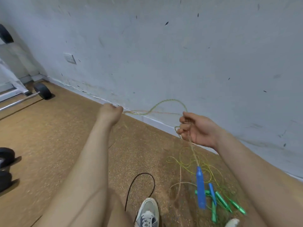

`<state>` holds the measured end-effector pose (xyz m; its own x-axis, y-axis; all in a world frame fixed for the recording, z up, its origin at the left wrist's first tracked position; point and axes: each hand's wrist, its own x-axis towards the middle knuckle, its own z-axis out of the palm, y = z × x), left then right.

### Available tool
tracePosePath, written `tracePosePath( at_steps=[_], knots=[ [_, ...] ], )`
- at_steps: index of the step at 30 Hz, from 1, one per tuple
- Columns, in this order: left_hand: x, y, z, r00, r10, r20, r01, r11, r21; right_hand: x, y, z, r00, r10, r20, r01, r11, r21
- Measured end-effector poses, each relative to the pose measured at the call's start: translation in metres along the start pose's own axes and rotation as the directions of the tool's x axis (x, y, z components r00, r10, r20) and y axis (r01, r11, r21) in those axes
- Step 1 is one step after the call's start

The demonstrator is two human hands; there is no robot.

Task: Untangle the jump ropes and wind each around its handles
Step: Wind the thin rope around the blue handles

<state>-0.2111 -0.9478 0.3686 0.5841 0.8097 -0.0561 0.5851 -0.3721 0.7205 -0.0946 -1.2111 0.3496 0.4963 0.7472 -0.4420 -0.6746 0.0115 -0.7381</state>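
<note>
The left hand (110, 112) was stretched out ahead with its fingers curled shut, pinching the ends of two strands that ran across to the right hand (197, 129). One was a green rope (168, 100) that rose in a loose arc against the wall (164, 46). The other was a pale rope (157, 112), pulled nearly straight below it. The right hand's fingers were curled round the pale rope, which dropped from the fist to a blue handle (201, 189) hanging upright just above the floor (49, 136). Behind it on the floor lay a loose tangle of yellow-green cord (188, 163). Beside that were a second blue handle (212, 193) and several green handles (223, 201) in a small heap. A black cable (142, 174) looped near a grey shoe (148, 213). A barbell plate (43, 91) stood at the foot of the wall, far to the left.
</note>
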Motion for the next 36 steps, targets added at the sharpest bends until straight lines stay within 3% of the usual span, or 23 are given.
tracePosePath(
  at_steps=[1, 2, 4, 6, 8, 9, 11, 15, 18, 20, 24, 26, 27, 28, 29, 31, 33, 36],
  knots=[
    [-0.003, 0.001, 0.003, 0.996, 0.040, 0.076, -0.061, 0.955, 0.290, -0.003, -0.006, 0.006, 1.000, -0.019, 0.011, 0.019, 1.000, 0.006],
    [-0.011, 0.006, 0.004, 0.991, 0.064, 0.119, -0.112, 0.883, 0.456, -0.006, -0.010, 0.013, 0.999, -0.045, 0.026, 0.046, 0.999, -0.018],
    [-0.033, 0.027, -0.001, 0.985, 0.162, 0.055, -0.166, 0.825, 0.540, -0.008, -0.019, 0.029, 0.994, -0.099, 0.043, 0.102, 0.992, -0.079],
    [-0.057, 0.045, -0.002, 0.942, 0.334, -0.042, -0.293, 0.875, 0.385, -0.011, -0.032, 0.045, 0.988, -0.143, 0.060, 0.150, 0.980, -0.130],
    [-0.077, 0.061, 0.006, 0.915, 0.396, 0.080, -0.378, 0.909, -0.177, -0.015, -0.045, 0.062, 0.984, -0.151, 0.090, 0.167, 0.966, -0.197],
    [-0.086, 0.068, 0.012, 0.887, 0.418, 0.195, -0.304, 0.848, -0.434, -0.016, -0.051, 0.070, 0.981, -0.152, 0.117, 0.177, 0.954, -0.243],
    [-0.094, 0.074, 0.023, 0.823, 0.449, 0.348, -0.136, 0.750, -0.647, -0.018, -0.059, 0.082, 0.974, -0.172, 0.144, 0.211, 0.922, -0.324],
    [-0.097, 0.076, 0.031, 0.696, 0.476, 0.538, 0.057, 0.711, -0.701, -0.015, -0.069, 0.089, 0.968, -0.252, -0.003, 0.237, 0.915, -0.326],
    [-0.104, 0.070, 0.042, 0.566, 0.512, 0.646, -0.035, 0.798, -0.601, -0.007, -0.084, 0.084, 0.947, -0.303, -0.109, 0.286, 0.947, -0.147],
    [-0.106, 0.068, 0.045, 0.527, 0.513, 0.678, -0.107, 0.831, -0.546, 0.000, -0.097, 0.070, 0.919, -0.335, -0.209, 0.341, 0.940, -0.007],
    [-0.093, 0.062, 0.031, 0.544, 0.458, 0.703, -0.216, 0.886, -0.410, 0.011, -0.099, 0.039, 0.875, -0.316, -0.366, 0.386, 0.913, 0.134],
    [-0.086, 0.058, 0.026, 0.619, 0.456, 0.639, -0.315, 0.890, -0.330, 0.013, -0.092, 0.026, 0.864, -0.318, -0.390, 0.382, 0.919, 0.096],
    [-0.083, 0.058, 0.022, 0.675, 0.474, 0.565, -0.296, 0.876, -0.381, 0.011, -0.088, 0.021, 0.877, -0.311, -0.367, 0.351, 0.935, 0.046],
    [-0.079, 0.059, 0.018, 0.734, 0.479, 0.482, -0.208, 0.833, -0.512, 0.007, -0.082, 0.017, 0.907, -0.289, -0.307, 0.296, 0.955, -0.026],
    [-0.075, 0.062, 0.012, 0.782, 0.464, 0.416, -0.067, 0.726, -0.684, 0.003, -0.073, 0.016, 0.944, -0.255, -0.208, 0.238, 0.966, -0.105],
    [-0.067, 0.073, 0.003, 0.827, 0.429, 0.362, 0.209, 0.362, -0.908, -0.002, -0.046, 0.020, 0.987, -0.154, 0.039, 0.159, 0.953, -0.259],
    [-0.059, 0.080, 0.004, 0.840, 0.409, 0.357, 0.365, 0.061, -0.929, -0.001, -0.009, 0.031, 0.974, -0.048, 0.223, 0.144, 0.886, -0.440],
    [-0.044, 0.076, 0.006, 0.873, 0.364, 0.323, 0.426, -0.251, -0.869, 0.010, 0.042, 0.035, 0.950, 0.041, 0.309, 0.201, 0.677, -0.708]
  ],
)
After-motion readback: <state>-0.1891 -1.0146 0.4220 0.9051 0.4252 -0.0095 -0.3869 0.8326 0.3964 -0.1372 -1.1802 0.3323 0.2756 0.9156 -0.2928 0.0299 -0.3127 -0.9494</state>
